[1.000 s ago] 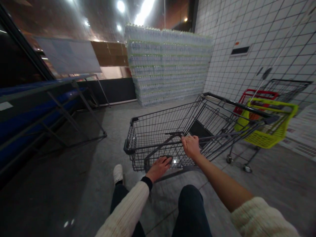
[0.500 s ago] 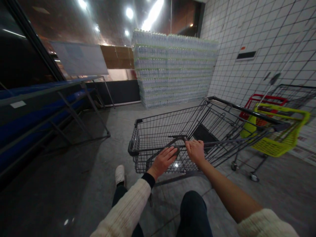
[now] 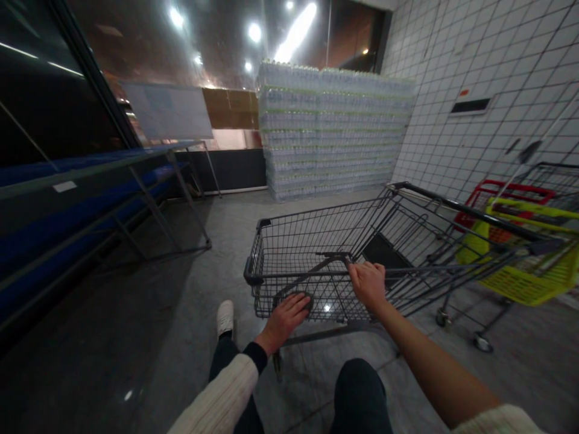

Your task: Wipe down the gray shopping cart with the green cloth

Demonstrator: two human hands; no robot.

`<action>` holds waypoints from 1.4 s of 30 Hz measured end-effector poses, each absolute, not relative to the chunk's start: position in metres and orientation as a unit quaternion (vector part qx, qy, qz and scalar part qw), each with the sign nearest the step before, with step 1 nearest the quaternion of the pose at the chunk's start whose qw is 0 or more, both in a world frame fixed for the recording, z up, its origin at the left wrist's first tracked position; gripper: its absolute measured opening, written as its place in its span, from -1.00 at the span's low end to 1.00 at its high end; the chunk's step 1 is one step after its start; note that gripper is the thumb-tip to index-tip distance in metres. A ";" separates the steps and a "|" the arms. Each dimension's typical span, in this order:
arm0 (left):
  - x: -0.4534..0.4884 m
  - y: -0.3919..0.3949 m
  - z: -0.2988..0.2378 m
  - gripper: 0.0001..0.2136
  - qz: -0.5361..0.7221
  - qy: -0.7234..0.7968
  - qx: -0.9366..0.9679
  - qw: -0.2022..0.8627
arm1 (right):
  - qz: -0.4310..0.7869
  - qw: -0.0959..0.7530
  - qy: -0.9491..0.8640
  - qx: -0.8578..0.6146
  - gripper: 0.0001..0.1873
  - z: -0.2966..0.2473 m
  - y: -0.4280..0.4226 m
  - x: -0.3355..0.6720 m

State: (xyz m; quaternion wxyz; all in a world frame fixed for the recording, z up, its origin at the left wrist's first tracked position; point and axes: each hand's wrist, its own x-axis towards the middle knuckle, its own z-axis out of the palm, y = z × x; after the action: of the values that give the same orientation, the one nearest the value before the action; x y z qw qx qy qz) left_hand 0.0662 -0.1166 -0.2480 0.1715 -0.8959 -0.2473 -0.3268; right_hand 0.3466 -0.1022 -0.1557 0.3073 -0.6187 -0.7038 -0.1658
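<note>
A dark wire shopping cart (image 3: 316, 241) lies tipped on its side on the grey floor in front of me. My right hand (image 3: 368, 283) is closed around a metal bar of the cart's frame. My left hand (image 3: 284, 316) rests lower on the wire mesh near a wheel, fingers curled over it. My knees and one white shoe (image 3: 225, 317) show below the hands.
A second cart holding a yellow-green basket (image 3: 529, 265) and a red one stands at right by the white tiled wall (image 3: 474, 72). A tall stack of bottled-water packs (image 3: 330, 129) fills the back. A blue metal-framed shelf (image 3: 90, 199) runs along the left.
My left hand rose to the upper bar, then dropped back to the lower mesh. My view shifted left, so the cart and baskets sit farther right.
</note>
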 end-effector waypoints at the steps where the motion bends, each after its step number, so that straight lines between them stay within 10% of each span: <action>1: 0.071 -0.115 -0.234 -0.80 -0.339 -0.241 -0.892 0.179 | -0.166 0.309 -0.705 -0.617 -0.53 -0.156 -0.102 0.347; 25: 0.012 -0.109 -0.218 -0.76 -0.350 -0.316 -0.847 0.247 | -0.186 0.309 -0.704 -0.612 -0.54 -0.160 -0.103 0.350; 34: -0.009 -0.123 -0.291 -0.80 -0.288 -0.400 -0.851 0.180 | -0.193 0.303 -0.706 -0.610 -0.54 -0.160 -0.102 0.349; 42: -0.011 -0.133 -0.244 -0.64 -0.437 -0.465 -0.744 0.196 | -0.195 0.309 -0.705 -0.608 -0.54 -0.163 -0.102 0.352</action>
State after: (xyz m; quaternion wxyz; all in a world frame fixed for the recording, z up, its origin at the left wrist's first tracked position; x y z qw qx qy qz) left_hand -0.0111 -0.1332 -0.2441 0.1962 -0.7442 -0.4655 -0.4371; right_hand 0.3520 -0.1024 -0.1631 0.3094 -0.6076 -0.7050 -0.1952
